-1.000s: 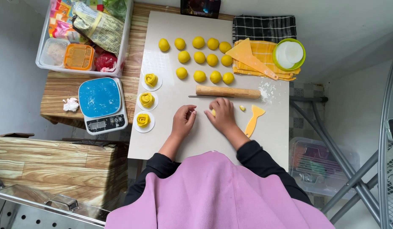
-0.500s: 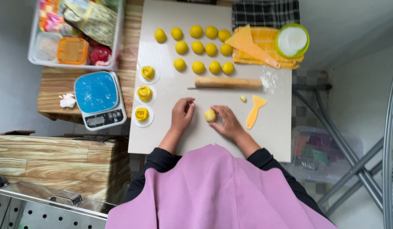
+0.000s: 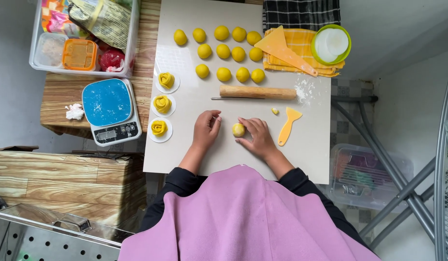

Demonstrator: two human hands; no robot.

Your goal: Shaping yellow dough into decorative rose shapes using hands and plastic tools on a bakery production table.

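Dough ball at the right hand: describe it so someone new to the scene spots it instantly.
Start at the white board, then the wooden rolling pin lying across it. Just below the pin, nearer the person, the dough ball sits against the right hand's fingertips. Unlike the yellow balls in rows beyond the pin, it lies alone and looks paler.

The plastic bin (image 3: 129, 58) and checked cloth (image 3: 301, 13) are cut off by the top edge.

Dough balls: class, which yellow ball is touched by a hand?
The lone ball below the rolling pin, touched by the right hand. The other balls sit in rows above the pin, untouched.
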